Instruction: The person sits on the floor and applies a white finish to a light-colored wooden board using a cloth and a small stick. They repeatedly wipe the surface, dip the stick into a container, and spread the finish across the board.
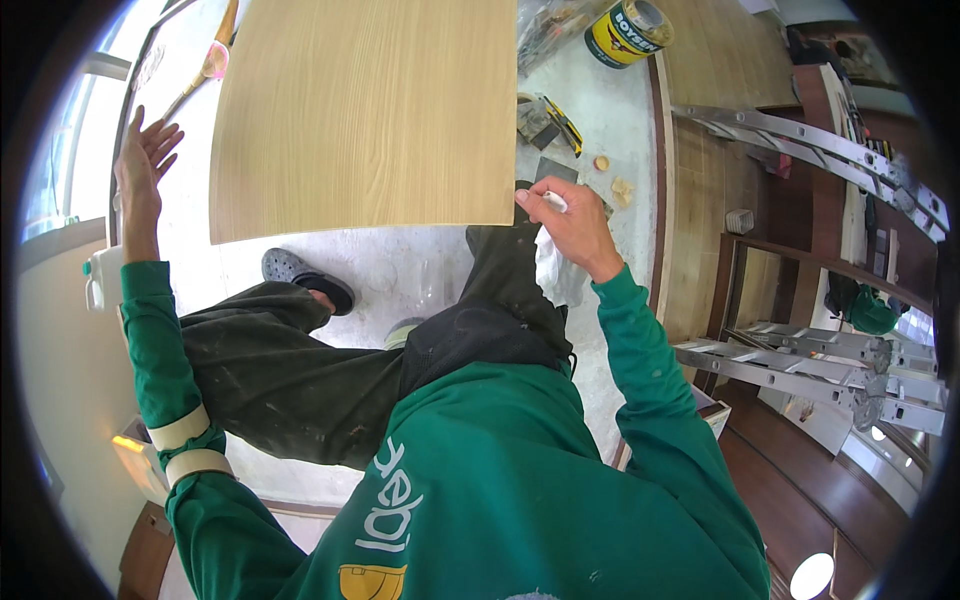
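A large light wood-grain panel (365, 110) lies before me, its near edge above my feet. My left hand (150, 165) is raised to the left of the panel, fingers stretched apart with nothing in them. At the panel's near right corner, my right hand (575, 225) is closed on a short white pen-like tool (554, 201); its exact kind is unclear. The fingertips are right beside the panel's edge, and I cannot tell whether they touch it. Below that hand hangs a white cloth or sheet (548, 265).
Right of the panel are a yellow-and-black utility knife (563, 125), a dark flat square (556, 170) and a paint can (628, 35). A wooden-handled tool (215, 62) lies far left. Aluminium ladders (800, 135) stand at right. My clog-shod foot (300, 280) is below the panel.
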A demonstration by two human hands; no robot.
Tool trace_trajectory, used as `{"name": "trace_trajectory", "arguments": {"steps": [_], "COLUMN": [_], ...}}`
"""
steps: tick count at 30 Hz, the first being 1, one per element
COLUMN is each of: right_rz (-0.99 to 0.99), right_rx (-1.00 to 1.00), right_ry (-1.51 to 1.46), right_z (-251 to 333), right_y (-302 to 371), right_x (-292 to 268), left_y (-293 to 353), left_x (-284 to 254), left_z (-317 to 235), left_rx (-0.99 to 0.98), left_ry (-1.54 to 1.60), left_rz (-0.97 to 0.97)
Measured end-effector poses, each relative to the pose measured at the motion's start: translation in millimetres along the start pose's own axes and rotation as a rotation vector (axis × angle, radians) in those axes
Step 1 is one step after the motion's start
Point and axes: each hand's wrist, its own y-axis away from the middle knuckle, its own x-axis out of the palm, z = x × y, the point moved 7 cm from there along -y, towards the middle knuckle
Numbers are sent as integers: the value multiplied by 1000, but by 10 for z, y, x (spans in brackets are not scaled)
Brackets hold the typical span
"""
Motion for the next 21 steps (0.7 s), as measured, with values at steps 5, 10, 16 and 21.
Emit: {"name": "trace_trajectory", "arguments": {"steps": [5,10,16,21], "right_rz": [17,33,2,60], "right_rx": [-17,-17,-72,23], "right_ry": [63,41,60,53], "right_z": [28,22,88,-81], "right_y": [-41,11,21,140], "right_x": [33,55,69,38], "left_y": [10,-17,-11,3], "left_x": [-14,-4,-12,-17], "left_z": [-183,-166,-145,-168], "left_rx": [79,83,111,114], "left_ry": [30,49,48,55], "left_rz": [35,53,62,60]}}
